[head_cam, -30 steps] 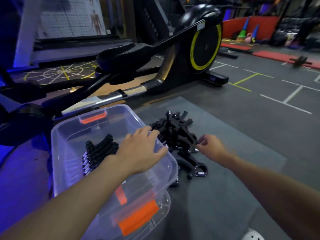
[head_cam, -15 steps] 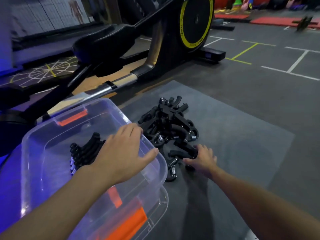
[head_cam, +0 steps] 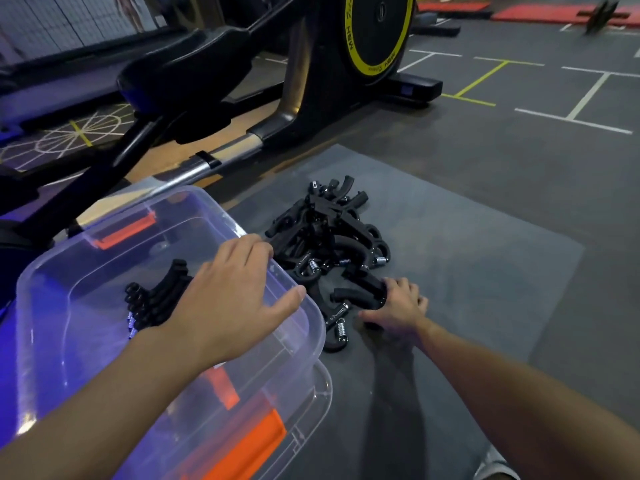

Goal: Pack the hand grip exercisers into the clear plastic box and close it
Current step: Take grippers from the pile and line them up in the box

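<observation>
A clear plastic box (head_cam: 62, 271) with orange latches stands at the lower left, and several black hand grip exercisers (head_cam: 156, 299) lie stacked inside it. My left hand (head_cam: 228, 299) rests flat on the box's right rim, fingers straight. A pile of black exercisers (head_cam: 325, 230) with steel springs lies on the grey mat to the right of the box. At the pile's near edge my right hand (head_cam: 398, 306) grips one exerciser (head_cam: 363, 289) by its foam handle. The box's lid (head_cam: 311, 393) sits under the box.
A black elliptical trainer (head_cam: 311, 81) with a yellow-ringed wheel stands behind the box and the pile. The grey mat (head_cam: 467, 254) lies on a dark gym floor with white and yellow lines. Red mats (head_cam: 536, 12) lie far back.
My right hand has come down from the pile's right side to its near edge and closed round an exerciser there. The left hand has stayed on the box rim. The view has tilted down.
</observation>
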Demonstrator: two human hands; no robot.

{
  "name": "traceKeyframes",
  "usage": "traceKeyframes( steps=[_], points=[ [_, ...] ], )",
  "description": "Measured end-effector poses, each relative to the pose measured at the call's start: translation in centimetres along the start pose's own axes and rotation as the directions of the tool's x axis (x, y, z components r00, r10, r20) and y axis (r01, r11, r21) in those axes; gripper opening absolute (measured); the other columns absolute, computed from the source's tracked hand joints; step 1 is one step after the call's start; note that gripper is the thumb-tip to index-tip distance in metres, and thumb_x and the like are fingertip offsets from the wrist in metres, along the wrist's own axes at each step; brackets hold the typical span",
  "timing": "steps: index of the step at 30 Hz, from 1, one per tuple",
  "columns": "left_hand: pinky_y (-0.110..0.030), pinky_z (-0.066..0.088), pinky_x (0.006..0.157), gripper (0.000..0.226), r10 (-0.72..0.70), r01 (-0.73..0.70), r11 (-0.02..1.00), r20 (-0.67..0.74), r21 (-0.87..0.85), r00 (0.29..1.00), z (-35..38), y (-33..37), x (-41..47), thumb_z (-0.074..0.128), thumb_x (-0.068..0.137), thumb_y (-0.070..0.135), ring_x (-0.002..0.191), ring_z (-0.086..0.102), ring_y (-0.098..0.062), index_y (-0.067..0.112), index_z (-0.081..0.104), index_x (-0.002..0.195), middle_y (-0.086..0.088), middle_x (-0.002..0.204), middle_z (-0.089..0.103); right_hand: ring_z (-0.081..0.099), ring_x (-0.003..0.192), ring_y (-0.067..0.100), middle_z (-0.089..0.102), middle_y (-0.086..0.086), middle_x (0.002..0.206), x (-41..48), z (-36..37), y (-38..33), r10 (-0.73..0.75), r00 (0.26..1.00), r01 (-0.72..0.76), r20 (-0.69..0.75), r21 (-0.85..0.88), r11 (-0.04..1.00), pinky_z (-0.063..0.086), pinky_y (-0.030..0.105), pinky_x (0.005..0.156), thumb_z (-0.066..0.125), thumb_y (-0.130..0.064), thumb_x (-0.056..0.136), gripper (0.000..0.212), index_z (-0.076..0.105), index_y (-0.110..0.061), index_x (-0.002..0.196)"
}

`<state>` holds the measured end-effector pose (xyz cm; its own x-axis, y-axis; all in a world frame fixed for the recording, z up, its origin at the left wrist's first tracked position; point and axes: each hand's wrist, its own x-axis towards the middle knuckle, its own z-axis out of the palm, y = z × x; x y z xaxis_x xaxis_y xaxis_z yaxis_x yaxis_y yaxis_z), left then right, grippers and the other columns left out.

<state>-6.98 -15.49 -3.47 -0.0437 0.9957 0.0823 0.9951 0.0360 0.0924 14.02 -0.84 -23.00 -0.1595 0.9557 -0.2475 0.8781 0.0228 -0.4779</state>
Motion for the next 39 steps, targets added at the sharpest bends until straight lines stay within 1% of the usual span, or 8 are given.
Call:
traceKeyframes(
  steps=[5,12,20,25,28,31,34,39],
  points=[
    [-0.035,0.04,0.1,0.076,0.002,-0.002,1.0,0.004,0.018,1.0,0.0,-0.1,-0.2,0.017,0.078,0.078,0.127,0.037,-0.013,0.023,0.042,0.124,0.009,0.135,0.04,0.04,0.123,0.025,0.051,0.003,0.122,-0.2,0.0,0.0,0.073,0.997,-0.071,-0.038,0.042,0.997,0.029,0.038,0.102,0.072,-0.061,0.067,0.066,0.058,-0.025,0.12],
    [-0.036,0.041,0.101,0.076,-0.003,0.003,1.0,0.011,0.015,1.0,0.1,-0.1,-0.2,0.018,0.079,0.078,0.128,0.037,-0.013,0.023,0.042,0.126,0.009,0.136,0.04,0.044,0.119,0.028,0.055,0.005,0.12,-0.6,0.5,-0.3,0.173,0.981,-0.17,-0.088,0.043,0.985,0.033,0.038,0.1,0.072,-0.055,0.06,0.067,0.058,-0.017,0.115],
    [-0.036,0.042,0.1,0.076,0.001,-0.001,1.0,0.02,0.01,1.0,0.0,-0.1,-0.3,0.019,0.079,0.077,0.127,0.038,-0.012,0.023,0.042,0.126,0.009,0.134,0.041,0.045,0.119,0.027,0.054,0.003,0.118,-1.0,0.6,0.0,0.147,0.983,-0.149,-0.11,-0.011,0.989,0.034,0.04,0.097,0.072,-0.064,0.063,0.068,0.057,-0.018,0.111],
    [-0.038,0.043,0.098,0.076,0.007,-0.007,1.0,0.021,0.013,1.0,-0.2,-0.2,-0.3,0.018,0.08,0.076,0.127,0.04,-0.014,0.022,0.044,0.126,0.008,0.135,0.043,0.055,0.106,0.029,0.06,0.005,0.106,-2.3,-1.0,0.2,0.206,0.963,-0.194,-0.172,0.084,0.977,0.044,0.041,0.09,0.072,-0.057,0.059,0.059,0.06,-0.016,0.1],
    [-0.036,0.043,0.096,0.074,-0.001,0.001,1.0,0.02,0.018,1.0,-0.6,-0.1,-0.4,0.015,0.08,0.072,0.126,0.043,-0.014,0.022,0.046,0.124,0.007,0.133,0.046,0.06,0.096,0.029,0.059,0.003,0.097,-3.4,-2.4,0.3,0.203,0.946,-0.148,-0.253,0.219,0.964,0.05,0.042,0.086,0.067,-0.061,0.055,0.058,0.059,-0.018,0.092],
    [-0.036,0.042,0.098,0.073,-0.004,0.003,1.0,0.021,0.011,1.0,-1.5,0.3,-0.8,0.012,0.081,0.069,0.125,0.044,-0.012,0.024,0.048,0.126,0.009,0.133,0.047,0.066,0.075,0.028,0.057,-0.002,0.085,-3.8,-4.5,-0.4,0.175,0.94,-0.038,-0.293,0.42,0.907,0.057,0.046,0.072,0.068,-0.064,0.048,0.05,0.054,-0.026,0.078],
    [-0.037,0.04,0.101,0.078,0.016,-0.016,0.999,0.003,-0.029,1.0,-2.8,0.8,-1.6,0.01,0.079,0.069,0.126,0.044,-0.013,0.025,0.047,0.131,0.01,0.136,0.048,0.065,0.067,0.025,0.054,-0.005,0.078,-5.5,-8.0,-3.2,0.107,0.928,0.09,-0.357,0.494,0.865,0.058,0.047,0.061,0.073,-0.056,0.053,0.039,0.053,-0.028,0.072],
    [-0.033,0.038,0.101,0.044,0.03,-0.037,0.991,-0.063,-0.128,0.998,-5.6,2.0,-3.5,0.039,0.096,0.054,0.122,0.047,-0.011,0.029,0.047,0.131,0.013,0.132,0.052,0.062,0.077,0.022,0.055,0.0,0.09,-8.7,-11.9,-8.9,-0.048,0.914,0.272,-0.404,0.518,0.811,0.055,0.037,0.057,0.073,-0.053,0.056,0.043,0.057,-0.023,0.082]
  ],
)
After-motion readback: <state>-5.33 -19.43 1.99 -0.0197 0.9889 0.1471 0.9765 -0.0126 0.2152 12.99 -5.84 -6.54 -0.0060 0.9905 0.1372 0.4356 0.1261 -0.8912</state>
